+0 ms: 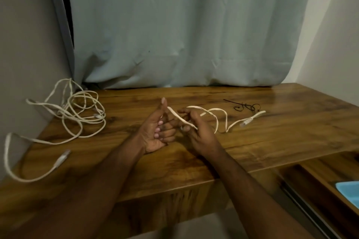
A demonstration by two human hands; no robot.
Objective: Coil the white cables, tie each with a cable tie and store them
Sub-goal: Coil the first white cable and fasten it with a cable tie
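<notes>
A short flat white cable [219, 120] runs between both hands above the middle of the wooden table [272, 141]; its free end with the plug [246, 121] snakes away toward the right edge. The left hand [155, 132] has its thumb raised and its fingers curled, and the cable's near end rests against the thumb, apparently as an anchor for winding a loop. The right hand [196, 132] pinches the cable, feeding it across, so coiling seems only just begun. A black cable tie [245, 106] lies on the table just behind the trailing end, within easy reach for binding. A longer white cable [77, 114] sits in a loose tangle at the back left corner, its tail hanging over the left edge, uncoiled. Below the right front edge a drawer [320, 190] stands open, probably for storage.
</notes>
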